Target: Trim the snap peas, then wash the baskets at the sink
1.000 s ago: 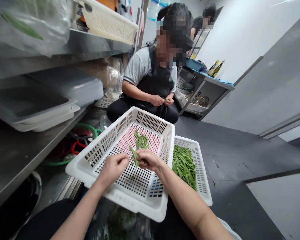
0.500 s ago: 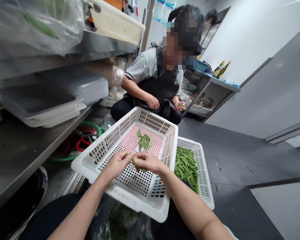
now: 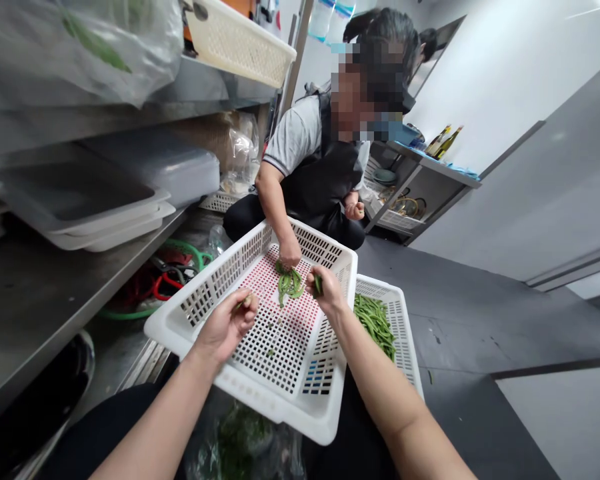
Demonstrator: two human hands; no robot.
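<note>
Over the near left part of a white slotted basket (image 3: pixel 280 417), my left hand (image 3: pixel 229 325) is half turned up with its fingers curled closed. A small green bit (image 3: pixel 241 303) shows between thumb and forefinger, too small to name surely. My right hand (image 3: pixel 327 291) is above the basket's right side, closed around a green pod (image 3: pixel 319 285). A small pile of green pods (image 3: pixel 291 285) lies on the basket floor, between my hands and a co-worker's hand (image 3: pixel 290 251) that touches it. Small green scraps (image 3: pixel 271 353) lie nearer me.
A second white basket (image 3: pixel 405 333) full of green beans (image 3: pixel 375 323) stands at the right, partly under the first. The co-worker (image 3: pixel 325 160) squats opposite. Steel shelving (image 3: pixel 80 293) with white trays (image 3: pixel 105 230) runs along the left. A plastic bag (image 3: pixel 245 440) of greens is below me.
My hands have come apart: the left moved left, the right moved up and right with a pod. The co-worker's nearer arm has reached down into the basket.
</note>
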